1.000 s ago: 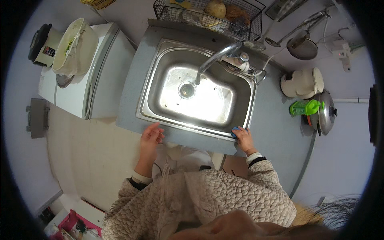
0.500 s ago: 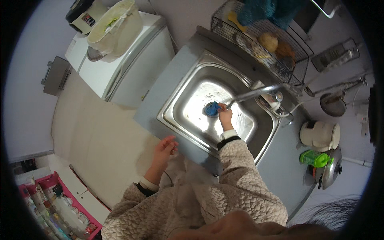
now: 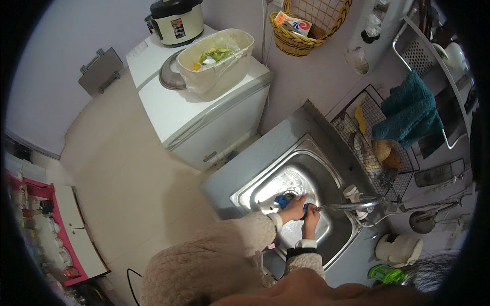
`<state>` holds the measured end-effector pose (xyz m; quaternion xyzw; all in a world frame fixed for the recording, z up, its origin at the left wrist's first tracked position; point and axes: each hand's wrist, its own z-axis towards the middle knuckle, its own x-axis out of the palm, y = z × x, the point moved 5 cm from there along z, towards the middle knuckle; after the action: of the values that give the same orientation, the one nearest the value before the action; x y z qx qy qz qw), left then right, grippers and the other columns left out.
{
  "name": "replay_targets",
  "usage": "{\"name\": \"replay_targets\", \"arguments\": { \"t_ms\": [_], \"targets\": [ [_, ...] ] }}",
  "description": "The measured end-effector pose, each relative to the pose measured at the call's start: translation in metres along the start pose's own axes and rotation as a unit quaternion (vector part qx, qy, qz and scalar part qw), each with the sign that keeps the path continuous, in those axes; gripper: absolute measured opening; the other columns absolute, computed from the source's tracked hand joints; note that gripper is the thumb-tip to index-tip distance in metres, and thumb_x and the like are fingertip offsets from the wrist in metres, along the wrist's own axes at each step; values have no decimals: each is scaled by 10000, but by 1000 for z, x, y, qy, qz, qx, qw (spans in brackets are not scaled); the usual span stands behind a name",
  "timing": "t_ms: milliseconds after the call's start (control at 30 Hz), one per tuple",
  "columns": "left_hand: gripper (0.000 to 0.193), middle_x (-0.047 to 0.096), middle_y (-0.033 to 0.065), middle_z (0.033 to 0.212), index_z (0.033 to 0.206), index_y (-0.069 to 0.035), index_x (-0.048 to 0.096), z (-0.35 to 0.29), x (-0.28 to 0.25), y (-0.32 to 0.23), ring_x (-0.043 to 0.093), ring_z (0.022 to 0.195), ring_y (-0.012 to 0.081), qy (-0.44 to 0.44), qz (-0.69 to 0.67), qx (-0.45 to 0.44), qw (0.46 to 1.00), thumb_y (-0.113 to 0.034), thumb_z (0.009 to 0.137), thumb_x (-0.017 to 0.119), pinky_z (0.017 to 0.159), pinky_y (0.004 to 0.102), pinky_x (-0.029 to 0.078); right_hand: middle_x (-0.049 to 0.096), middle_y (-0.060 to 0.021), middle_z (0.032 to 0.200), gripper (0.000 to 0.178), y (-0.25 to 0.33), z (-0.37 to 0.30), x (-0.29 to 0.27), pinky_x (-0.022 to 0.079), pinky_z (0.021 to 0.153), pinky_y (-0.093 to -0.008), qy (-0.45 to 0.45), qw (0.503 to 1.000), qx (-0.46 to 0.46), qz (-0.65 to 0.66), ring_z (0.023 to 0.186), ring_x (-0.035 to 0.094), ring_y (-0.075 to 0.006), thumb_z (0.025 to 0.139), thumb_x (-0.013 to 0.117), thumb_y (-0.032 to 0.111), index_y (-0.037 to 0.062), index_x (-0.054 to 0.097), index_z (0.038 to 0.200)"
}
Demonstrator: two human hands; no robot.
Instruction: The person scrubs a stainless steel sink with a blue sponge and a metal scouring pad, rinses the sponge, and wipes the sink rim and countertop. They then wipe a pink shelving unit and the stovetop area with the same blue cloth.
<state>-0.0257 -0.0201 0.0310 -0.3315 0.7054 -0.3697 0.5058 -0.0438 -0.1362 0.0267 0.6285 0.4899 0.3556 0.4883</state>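
Steel sink [image 3: 326,168] is seen at four o'clock; a blue sponge [image 3: 282,201] is gripped by left hand [image 3: 294,208] and right hand [image 3: 311,218] under the tap [image 3: 352,206].

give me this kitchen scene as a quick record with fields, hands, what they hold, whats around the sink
place: steel sink set in a grey counter
left hand: over the basin, on a blue sponge
right hand: over the basin, beside the left hand, also at the sponge
tap: spout reaches over the hands
water flow: cannot tell
right of sink: wire rack with a teal towel hung above
left of sink: white appliance bearing a bin and a cooker
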Motion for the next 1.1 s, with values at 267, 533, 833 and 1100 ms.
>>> {"name": "replay_targets", "arguments": {
  "t_ms": [267,533,833,1100],
  "targets": [
    [219,586,152,780,816,-5,557,19,16,-13,588,734,299,29,-186,65,980,-196,728,619,649,358,455,586,-55,861,226,16,-4,-33,417,702,-248,16,990,-24,-136,790,516,-110,862,521,183,-17,583,948],
    [162,596,171,823,904,-62,514,-1,0,9,568,813,360,-26,-94,-51,994,-187,800,521,689,434,442,558,-19,725,183,11,17,22,404,572,-218,34,998,-8,-55,647,485,-83,833,556,114,19,583,987],
    [133,596,167,766,857,-20,553,10,10,-24,595,716,305,6,-202,51,978,-125,776,554,623,375,451,603,-60,815,367,21,8,-20,425,677,-266,45,985,25,-164,764,529,-115,884,517,307,-50,601,894],
    [164,606,152,788,862,-47,550,5,9,0,596,757,318,110,-38,46,992,-185,776,574,652,393,452,572,-18,817,256,17,8,-27,394,695,-223,-23,999,28,-36,763,503,-77,852,575,223,-16,585,941]
  ]
}}
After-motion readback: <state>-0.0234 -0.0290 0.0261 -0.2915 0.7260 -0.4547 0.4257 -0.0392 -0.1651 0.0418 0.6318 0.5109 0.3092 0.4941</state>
